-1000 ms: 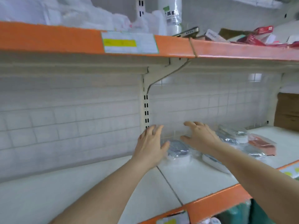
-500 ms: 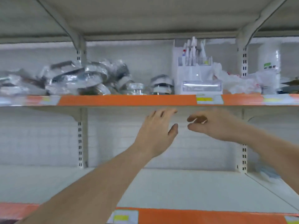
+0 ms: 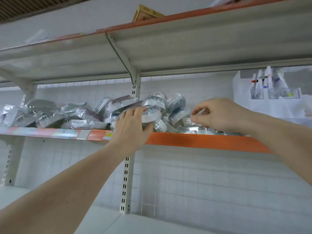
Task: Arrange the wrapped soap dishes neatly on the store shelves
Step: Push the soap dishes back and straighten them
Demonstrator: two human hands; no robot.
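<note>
A jumbled pile of soap dishes in clear plastic wrap (image 3: 70, 115) lies along the upper shelf with the orange front edge (image 3: 194, 141). My left hand (image 3: 133, 127) grips a round wrapped soap dish (image 3: 152, 114) at the front of the pile, fingers over its top and thumb under it. My right hand (image 3: 217, 115) reaches in from the right and pinches the wrap of another wrapped dish (image 3: 180, 117) between thumb and curled fingers. More wrapped dishes (image 3: 175, 102) lean behind these two.
A white display box with small tubes in clear holders (image 3: 270, 92) stands at the shelf's right end. A slotted upright post (image 3: 125, 183) runs down the middle. The lower shelf (image 3: 152, 223) lies below, another shelf (image 3: 168, 43) overhangs above.
The view has tilted up from the lower shelf to the upper one. Both hands rose from the dishes below and now take hold of wrapped dishes in the upper pile.
</note>
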